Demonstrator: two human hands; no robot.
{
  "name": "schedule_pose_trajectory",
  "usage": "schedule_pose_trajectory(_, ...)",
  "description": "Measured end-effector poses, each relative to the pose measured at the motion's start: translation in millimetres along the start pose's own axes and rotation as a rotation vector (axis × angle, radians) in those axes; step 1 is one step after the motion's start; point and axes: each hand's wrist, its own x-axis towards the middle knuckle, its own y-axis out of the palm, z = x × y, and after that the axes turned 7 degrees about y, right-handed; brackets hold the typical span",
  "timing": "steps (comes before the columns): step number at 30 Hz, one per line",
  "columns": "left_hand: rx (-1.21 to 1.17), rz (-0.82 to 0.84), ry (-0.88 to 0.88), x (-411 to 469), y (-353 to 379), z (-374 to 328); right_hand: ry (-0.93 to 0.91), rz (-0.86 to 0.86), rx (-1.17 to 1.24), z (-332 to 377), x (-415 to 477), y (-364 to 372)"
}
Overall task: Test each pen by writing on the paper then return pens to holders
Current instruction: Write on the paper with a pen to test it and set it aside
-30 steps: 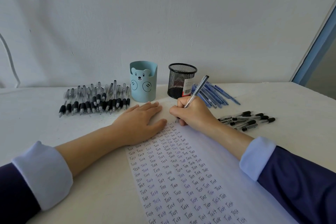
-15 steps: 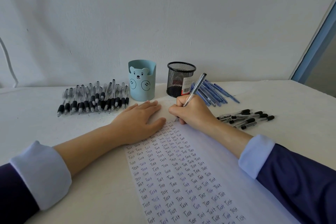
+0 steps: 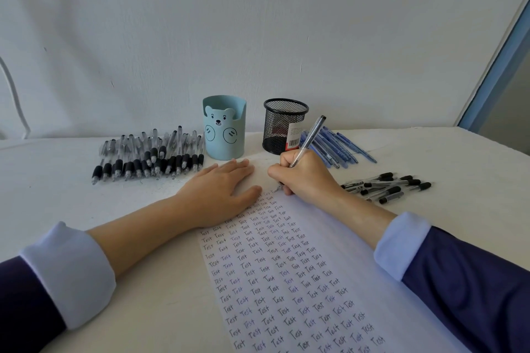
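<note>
Gripping pen [image 3: 307, 140] — right hand [image 3: 304, 175] writing on paper [image 3: 286, 281]

**Pens, paper and two holders on the bench**

We see a pale blue bear-faced holder [image 3: 224, 129] standing upright. Just right of it stands a black mesh holder [image 3: 282, 126]. The paper [image 3: 352, 261], filled with rows of "Test", runs from just in front of the bear holder towards us. The right hand [image 3: 304, 175] grips a clear pen [image 3: 311, 135], slanted up and rightward with its tip on the paper's far end. The black-gripped pens [image 3: 149, 157] lie heaped left of the bear holder. The blue pens [image 3: 338, 147] lie right of it, past the mesh holder, and the capped black pens [image 3: 387, 188] lie farther right and nearer us.
</note>
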Motion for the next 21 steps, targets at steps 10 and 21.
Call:
schedule_pose_trajectory(10,0.001,-0.012,0.004,3,1,6,0.051,0.017,0.011,28,-1,-25)
schedule_pose_trajectory(21,-0.073,-0.087,0.024,6,5,16,-0.162,0.065,-0.593,36,-17,-55)
